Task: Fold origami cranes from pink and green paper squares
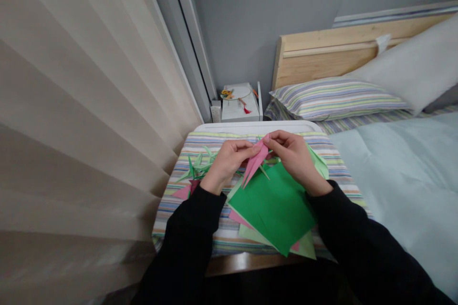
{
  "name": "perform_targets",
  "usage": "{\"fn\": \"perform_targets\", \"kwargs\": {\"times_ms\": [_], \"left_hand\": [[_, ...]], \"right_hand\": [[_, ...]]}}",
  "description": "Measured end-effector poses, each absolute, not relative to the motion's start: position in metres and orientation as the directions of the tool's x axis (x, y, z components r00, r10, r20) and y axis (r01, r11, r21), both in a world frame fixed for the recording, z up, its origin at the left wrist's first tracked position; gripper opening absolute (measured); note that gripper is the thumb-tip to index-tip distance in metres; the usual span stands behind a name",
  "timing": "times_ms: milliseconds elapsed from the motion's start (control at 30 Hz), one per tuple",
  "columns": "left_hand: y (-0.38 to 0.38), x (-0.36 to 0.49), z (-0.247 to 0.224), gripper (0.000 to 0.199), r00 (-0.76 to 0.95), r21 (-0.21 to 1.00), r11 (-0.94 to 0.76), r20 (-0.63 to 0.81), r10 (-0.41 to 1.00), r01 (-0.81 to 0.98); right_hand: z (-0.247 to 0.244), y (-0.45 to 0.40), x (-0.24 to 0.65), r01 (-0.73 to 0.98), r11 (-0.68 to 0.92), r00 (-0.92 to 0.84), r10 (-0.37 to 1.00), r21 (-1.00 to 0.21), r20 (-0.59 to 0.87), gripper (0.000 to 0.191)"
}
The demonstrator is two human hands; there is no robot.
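Observation:
A folded pink origami paper (255, 164) with two narrow points hanging toward me is held between both hands, above the table. My left hand (231, 159) pinches its left side with thumb and fingers. At its upper right end, the fingertips of my right hand (291, 155) close on the paper. Below lies a stack of square paper with a green sheet (275, 205) on top; light green and pink edges stick out under it. Several folded green paper pieces (198, 166) lie left of my left hand, with a pink folded piece (182, 193) near my left wrist.
A striped cloth (225, 233) covers the small table, whose white rim (250, 127) shows at the back. A pleated curtain (89, 119) hangs close on the left. The bed (404, 162) is at the right. Behind stands a white cabinet (232, 113) with small items.

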State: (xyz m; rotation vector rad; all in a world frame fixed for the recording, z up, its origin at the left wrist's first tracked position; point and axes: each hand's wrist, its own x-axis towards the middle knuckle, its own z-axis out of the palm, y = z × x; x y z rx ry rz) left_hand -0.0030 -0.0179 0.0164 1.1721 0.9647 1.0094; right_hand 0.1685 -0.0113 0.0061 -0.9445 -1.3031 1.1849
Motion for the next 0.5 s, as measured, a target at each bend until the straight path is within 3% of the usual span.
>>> {"fn": "perform_targets", "kwargs": {"times_ms": [500], "left_hand": [[-0.0169, -0.0052, 0.0172, 0.035, 0.267, 0.990, 0.122, -0.098, 0.959, -0.075]], "right_hand": [[0.0077, -0.0127, 0.1673, -0.098, 0.209, -0.094, 0.971, -0.973, 0.218, 0.028]]}}
